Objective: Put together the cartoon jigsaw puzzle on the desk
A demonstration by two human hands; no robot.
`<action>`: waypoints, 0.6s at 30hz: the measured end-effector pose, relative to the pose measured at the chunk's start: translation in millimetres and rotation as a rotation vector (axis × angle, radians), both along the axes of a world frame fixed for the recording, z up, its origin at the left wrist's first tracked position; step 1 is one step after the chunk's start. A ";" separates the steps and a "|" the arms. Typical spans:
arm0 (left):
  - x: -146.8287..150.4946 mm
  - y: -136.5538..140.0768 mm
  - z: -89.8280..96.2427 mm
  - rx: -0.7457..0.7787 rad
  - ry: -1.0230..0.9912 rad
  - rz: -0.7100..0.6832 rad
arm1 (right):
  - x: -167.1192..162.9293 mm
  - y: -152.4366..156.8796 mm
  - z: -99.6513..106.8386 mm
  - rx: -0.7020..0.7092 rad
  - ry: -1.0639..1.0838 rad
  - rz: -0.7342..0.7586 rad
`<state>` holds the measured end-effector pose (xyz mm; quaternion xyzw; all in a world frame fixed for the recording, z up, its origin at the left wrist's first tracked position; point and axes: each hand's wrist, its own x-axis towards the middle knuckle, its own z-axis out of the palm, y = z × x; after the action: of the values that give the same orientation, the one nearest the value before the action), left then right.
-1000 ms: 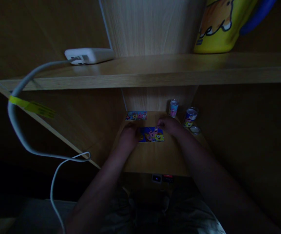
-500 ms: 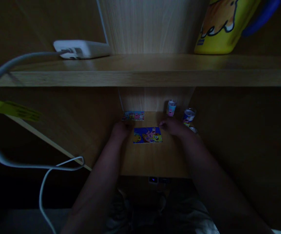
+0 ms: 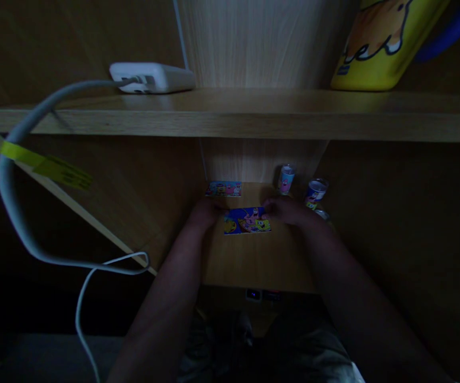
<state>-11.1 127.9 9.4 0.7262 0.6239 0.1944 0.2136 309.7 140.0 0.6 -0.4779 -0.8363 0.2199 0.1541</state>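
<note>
On the lower shelf board lies a blue cartoon picture card [image 3: 247, 221], with a pink figure and a yellow one printed on it. At its upper left corner, my left hand [image 3: 209, 213] has its fingers closed on the edge. My right hand [image 3: 283, 209] pinches the upper right corner, its fingertips just over the print. Dim light makes the fingers hard to see. Behind my left hand a second cartoon card [image 3: 224, 188] lies near the back panel. Past my right hand stand a small clear cup with a pink cartoon print [image 3: 286, 179] and another printed cup [image 3: 316, 192].
Above my hands runs a wooden shelf [image 3: 230, 123], holding a white charger [image 3: 153, 77] and a yellow mug [image 3: 385, 58]. A pale cable [image 3: 26, 223] with a yellow tag [image 3: 48, 166] loops down on the left. A round shiny object [image 3: 322, 214] lies by the right cup.
Both hands have closed in on the card's upper corners and now touch it. The card stays in about the same place on the board. The whole view has shifted slightly.
</note>
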 end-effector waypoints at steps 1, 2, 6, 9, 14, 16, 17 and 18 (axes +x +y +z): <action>-0.5 0.4 -0.7 -0.008 -0.005 -0.006 | 0.2 0.7 -1.3 -0.006 0.008 0.002; -0.7 0.8 -1.2 -0.015 -0.007 -0.011 | 0.4 1.4 -2.5 -0.014 0.016 0.003; 0.2 2.1 -2.1 -0.019 0.000 -0.013 | 0.9 4.3 -6.8 -0.036 0.060 0.019; 1.5 2.3 -2.8 -0.016 0.007 -0.035 | 1.0 5.3 -8.6 -0.051 0.087 0.021; 4.6 1.0 -4.6 0.023 0.045 -0.054 | 2.5 5.2 -7.9 -0.066 0.073 -0.002; 7.7 0.5 -4.1 0.076 0.071 -0.046 | 2.1 3.8 -5.7 -0.052 0.044 -0.029; 9.9 0.3 -3.6 0.110 0.084 -0.046 | 1.0 2.5 -3.9 -0.030 0.035 -0.034; 12.2 0.1 -3.2 0.143 0.093 -0.051 | -0.9 0.6 -1.6 0.003 0.038 -0.035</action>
<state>1.2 128.0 6.2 0.7634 0.5991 0.1988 0.1370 308.8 140.6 -1.0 -0.4880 -0.8251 0.2251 0.1746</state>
